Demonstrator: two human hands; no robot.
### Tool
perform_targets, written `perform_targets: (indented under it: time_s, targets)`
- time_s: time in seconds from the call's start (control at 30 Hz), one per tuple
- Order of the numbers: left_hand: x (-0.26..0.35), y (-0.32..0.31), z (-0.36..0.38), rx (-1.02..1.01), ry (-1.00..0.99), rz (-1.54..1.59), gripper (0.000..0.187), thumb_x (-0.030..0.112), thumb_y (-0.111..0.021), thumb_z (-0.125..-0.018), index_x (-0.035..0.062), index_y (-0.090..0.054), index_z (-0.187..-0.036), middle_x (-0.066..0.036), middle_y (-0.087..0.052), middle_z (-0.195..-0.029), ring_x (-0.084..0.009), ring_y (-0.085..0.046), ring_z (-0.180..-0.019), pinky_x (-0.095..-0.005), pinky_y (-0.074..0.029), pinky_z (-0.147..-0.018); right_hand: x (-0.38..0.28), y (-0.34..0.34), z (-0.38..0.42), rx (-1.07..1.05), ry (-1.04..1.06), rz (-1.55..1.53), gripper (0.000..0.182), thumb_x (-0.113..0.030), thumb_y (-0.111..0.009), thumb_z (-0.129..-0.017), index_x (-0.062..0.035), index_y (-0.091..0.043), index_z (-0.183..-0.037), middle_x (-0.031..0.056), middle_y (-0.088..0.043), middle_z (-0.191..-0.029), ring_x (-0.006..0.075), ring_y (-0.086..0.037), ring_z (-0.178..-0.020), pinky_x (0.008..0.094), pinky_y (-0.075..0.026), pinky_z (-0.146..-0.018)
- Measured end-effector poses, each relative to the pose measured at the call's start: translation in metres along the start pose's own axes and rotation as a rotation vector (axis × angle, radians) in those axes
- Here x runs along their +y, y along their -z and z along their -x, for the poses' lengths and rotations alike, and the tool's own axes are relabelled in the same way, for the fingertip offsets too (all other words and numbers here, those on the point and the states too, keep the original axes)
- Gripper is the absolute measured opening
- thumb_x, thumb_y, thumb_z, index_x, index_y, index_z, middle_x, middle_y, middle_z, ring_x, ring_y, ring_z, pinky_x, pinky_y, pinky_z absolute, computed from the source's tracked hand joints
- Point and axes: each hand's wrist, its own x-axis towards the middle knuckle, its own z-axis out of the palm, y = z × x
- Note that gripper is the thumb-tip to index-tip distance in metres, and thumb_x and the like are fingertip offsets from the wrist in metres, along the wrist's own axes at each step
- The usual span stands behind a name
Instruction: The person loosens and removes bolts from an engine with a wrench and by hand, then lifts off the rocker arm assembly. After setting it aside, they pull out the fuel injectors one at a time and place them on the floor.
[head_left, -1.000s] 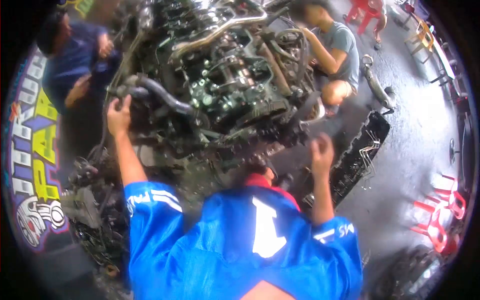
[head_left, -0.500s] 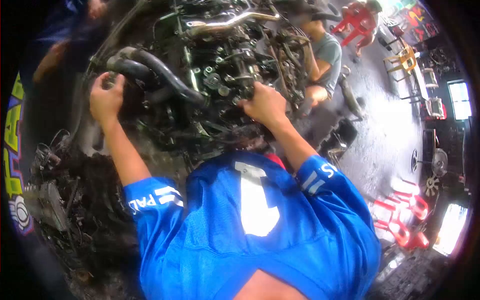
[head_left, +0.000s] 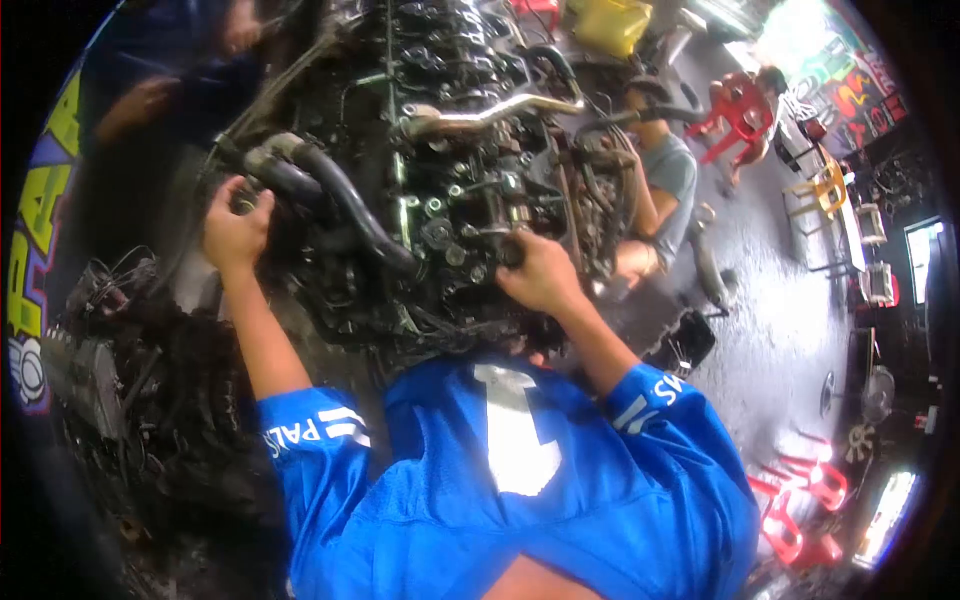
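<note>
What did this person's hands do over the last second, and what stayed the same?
The right hand, a second ago raised free beside the engine, came in and gripped the engine's near edge. The left hand stayed by the end of the black hose. A person in a grey shirt still crouches on the far side.

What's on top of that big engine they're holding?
Across the engine run a thick black hose and a silver pipe, over bolts and fittings. The left hand and right hand cover whatever they grip.
</note>
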Motion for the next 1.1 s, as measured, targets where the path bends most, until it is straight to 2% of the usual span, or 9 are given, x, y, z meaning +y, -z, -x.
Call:
perform_targets:
  time_s: [0.13,0.3,0.4,0.53,0.7,0.77,0.87,1.0,1.1]
  targets:
    - [0.01,0.0,0.024,0.379,-0.122,0.457,0.039,0.02,-0.064,-0.08,-0.0032,-0.056,-0.111,-0.013,-0.061,-0.107,-0.0212,-0.058,-0.097,-0.0305,-0.044,-0.084,0.005,-0.001,0.001,-0.038,0.034,-0.095,0.042,-0.021,-0.065,-0.064,-0.0003,-0.06,-0.1,0.0181,-0.063,-0.085,0.0318,-0.061,-0.081,0.0371,-0.048,-0.074]
    - [0.114,0.001,0.163,0.089,-0.293,1.133,0.042,0.005,-0.052,-0.082,-0.0053,-0.044,-0.122,-0.016,-0.06,-0.102,-0.022,-0.059,-0.094,-0.0337,-0.047,-0.083,-0.011,0.039,-0.007,-0.219,-0.1,-0.514,0.034,-0.011,-0.065,-0.064,0.0036,-0.059,-0.095,0.0087,-0.06,-0.074,0.0123,-0.056,-0.069,0.0265,-0.048,-0.065]
    - [0.137,-0.027,0.203,-0.201,-0.18,1.136,0.063,0.022,-0.066,-0.077,-0.0017,-0.039,-0.129,-0.013,-0.054,-0.116,-0.0216,-0.05,-0.11,-0.0334,-0.04,-0.091,-0.034,0.069,0.007,-0.241,0.05,-0.71,0.029,-0.009,-0.064,-0.066,0.0027,-0.059,-0.092,0.006,-0.058,-0.07,0.0106,-0.055,-0.067,0.0248,-0.047,-0.062]
    - [0.146,-0.029,0.202,-0.514,-0.335,0.987,0.051,0.012,-0.067,-0.075,-0.0042,-0.048,-0.119,-0.014,-0.057,-0.109,-0.0216,-0.056,-0.099,-0.0334,-0.044,-0.087,-0.049,0.071,0.015,-0.322,0.349,-0.496,0.029,-0.012,-0.066,-0.065,0.0017,-0.061,-0.091,0.0107,-0.062,-0.073,0.0144,-0.057,-0.067,0.0286,-0.048,-0.063]
    - [0.132,-0.046,0.221,-0.801,0.011,1.322,0.031,0.016,-0.062,-0.085,-0.0026,-0.054,-0.108,-0.006,-0.06,-0.092,-0.0122,-0.057,-0.083,-0.0257,-0.046,-0.074,-0.056,0.054,0.027,-0.119,0.356,-0.23,0.042,-0.021,-0.07,-0.066,-0.0032,-0.059,-0.102,0.0143,-0.064,-0.077,0.027,-0.063,-0.071,0.0335,-0.049,-0.066]
    - [0.129,-0.042,0.229,-0.836,0.172,1.377,0.026,0.014,-0.059,-0.087,-0.0021,-0.055,-0.106,-0.005,-0.059,-0.087,-0.0101,-0.055,-0.077,-0.0237,-0.045,-0.069,-0.054,0.071,0.016,-0.335,0.274,-0.25,0.054,-0.029,-0.077,-0.064,-0.0048,-0.057,-0.109,0.0112,-0.064,-0.072,0.0247,-0.064,-0.069,0.0332,-0.049,-0.062]
    - [0.13,-0.037,0.234,-0.818,0.309,1.45,0.018,0.011,-0.054,-0.09,-0.0005,-0.057,-0.103,-0.001,-0.057,-0.073,-0.0058,-0.048,-0.063,-0.0197,-0.039,-0.058,-0.013,0.052,-0.03,-0.119,0.163,-0.502,0.049,-0.026,-0.075,-0.07,-0.0012,-0.057,-0.108,0.006,-0.064,-0.076,0.0094,-0.055,-0.064,0.0259,-0.046,-0.059]
    - [0.125,-0.026,0.236,-0.735,0.314,1.399,0.017,0.011,-0.056,-0.089,0.0001,-0.059,-0.102,-0.001,-0.058,-0.075,-0.006,-0.05,-0.065,-0.0198,-0.04,-0.06,0.01,0.026,-0.103,0.1,-0.017,-0.108,0.049,-0.039,-0.068,-0.071,-0.0048,-0.059,-0.105,0.0194,-0.064,-0.096,0.0309,-0.062,-0.089,0.0397,-0.048,-0.077]
    - [0.114,-0.022,0.239,-0.691,0.317,1.342,0.016,0.01,-0.057,-0.088,0.0,-0.059,-0.101,-0.002,-0.059,-0.075,-0.0061,-0.051,-0.066,-0.0198,-0.041,-0.06,-0.007,0.022,-0.121,0.134,0.002,0.083,0.047,-0.039,-0.067,-0.07,-0.0058,-0.061,-0.103,0.019,-0.064,-0.095,0.0336,-0.061,-0.09,0.042,-0.048,-0.078]
